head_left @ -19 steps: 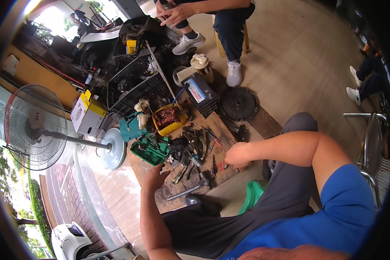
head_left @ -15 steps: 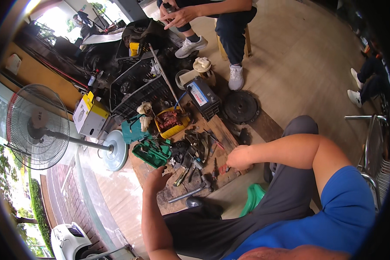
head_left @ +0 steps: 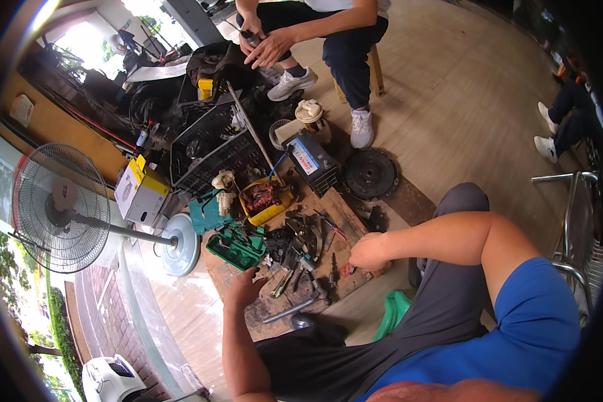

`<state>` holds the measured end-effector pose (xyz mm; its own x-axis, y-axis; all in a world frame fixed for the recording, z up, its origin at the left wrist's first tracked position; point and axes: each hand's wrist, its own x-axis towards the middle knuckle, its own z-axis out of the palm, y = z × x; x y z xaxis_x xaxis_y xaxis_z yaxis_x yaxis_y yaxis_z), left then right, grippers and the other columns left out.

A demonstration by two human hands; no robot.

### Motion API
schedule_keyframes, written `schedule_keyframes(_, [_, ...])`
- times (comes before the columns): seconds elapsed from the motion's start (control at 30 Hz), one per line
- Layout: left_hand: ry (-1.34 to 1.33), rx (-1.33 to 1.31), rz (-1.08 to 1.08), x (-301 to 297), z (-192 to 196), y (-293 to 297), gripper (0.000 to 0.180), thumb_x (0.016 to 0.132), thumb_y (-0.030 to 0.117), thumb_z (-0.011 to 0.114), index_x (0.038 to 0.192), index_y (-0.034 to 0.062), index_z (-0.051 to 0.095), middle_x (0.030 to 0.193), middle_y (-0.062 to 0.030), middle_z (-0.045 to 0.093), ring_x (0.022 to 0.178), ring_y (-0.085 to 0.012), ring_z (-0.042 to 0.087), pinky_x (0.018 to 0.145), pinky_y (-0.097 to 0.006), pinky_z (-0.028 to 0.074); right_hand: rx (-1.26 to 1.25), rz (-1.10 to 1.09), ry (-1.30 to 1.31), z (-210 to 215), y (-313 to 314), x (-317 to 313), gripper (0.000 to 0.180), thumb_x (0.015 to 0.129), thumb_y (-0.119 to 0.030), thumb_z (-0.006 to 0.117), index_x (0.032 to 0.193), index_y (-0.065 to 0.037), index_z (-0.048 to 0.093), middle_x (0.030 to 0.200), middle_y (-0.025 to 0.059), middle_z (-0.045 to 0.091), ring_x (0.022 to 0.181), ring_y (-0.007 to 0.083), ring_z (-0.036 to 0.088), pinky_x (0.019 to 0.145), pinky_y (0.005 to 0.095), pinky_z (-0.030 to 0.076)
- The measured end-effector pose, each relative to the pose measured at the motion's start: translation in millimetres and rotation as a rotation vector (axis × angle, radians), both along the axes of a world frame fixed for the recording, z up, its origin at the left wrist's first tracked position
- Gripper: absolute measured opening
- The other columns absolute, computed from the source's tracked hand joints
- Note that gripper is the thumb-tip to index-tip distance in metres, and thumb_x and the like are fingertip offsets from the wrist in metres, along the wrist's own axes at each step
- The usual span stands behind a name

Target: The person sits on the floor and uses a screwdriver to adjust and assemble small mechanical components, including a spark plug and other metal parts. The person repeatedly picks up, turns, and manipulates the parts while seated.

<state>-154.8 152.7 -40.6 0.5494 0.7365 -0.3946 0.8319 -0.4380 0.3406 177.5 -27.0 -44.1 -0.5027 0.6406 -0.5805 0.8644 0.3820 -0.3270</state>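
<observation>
Little had moved since the earlier frame: the view had tipped so that everything sat slightly lower, while the left hand (head_left: 244, 289) and right hand (head_left: 369, 251) kept nearly the same places over the surface (head_left: 345, 218). The left hand hung just beside the open green case (head_left: 228, 259), thumb apart from its fingers, with nothing visible between them. The right hand was curled at the right edge, beside a small red piece (head_left: 346, 270); its fingertips were hidden, so whether it gripped anything could not be told. Around them lay a long-handled hammer (head_left: 291, 311), a slim dark tool (head_left: 332, 269), red-handled pliers (head_left: 337, 228) and a heap of dark parts (head_left: 277, 244). Beyond stood a yellow container (head_left: 273, 215) and a battery (head_left: 313, 161). Good handling amid such clutter, by judgement, called for taking one loose tool at a time by its handle, lifting it clear before any sideways move, keeping off the case's rim, and minding the hammer, which lay close to the near edge.
</observation>
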Motion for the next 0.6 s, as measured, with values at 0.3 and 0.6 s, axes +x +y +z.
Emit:
schedule_keyframes(0.3, [0.017, -0.027, 0.021, 5, 8, -2, 0.051, 0.088, 0.032, 0.070, 0.129, 0.0032, 0.061, 0.120, -0.0223, 0.066, 0.113, -0.0351, 0.063, 0.095, -0.040, 0.049, -0.029, -0.014, -0.031, 11, 1, -2, 0.028, 0.084, -0.026, 0.066, 0.096, -0.002, 0.074, 0.099, 0.0174, 0.072, 0.096, 0.0352, 0.069, 0.082, 0.0455, 0.054])
schedule_keyframes(0.6, [0.001, -0.022, 0.009, 4, 6, -2, 0.051, 0.088, 0.032, 0.069, 0.129, 0.0028, 0.061, 0.121, -0.0223, 0.066, 0.114, -0.0352, 0.063, 0.096, -0.040, 0.049, -0.048, -0.025, -0.026, 13, 1, -1, 0.030, 0.085, -0.028, 0.067, 0.097, -0.001, 0.074, 0.100, 0.0179, 0.072, 0.098, 0.0353, 0.068, 0.083, 0.0453, 0.054])
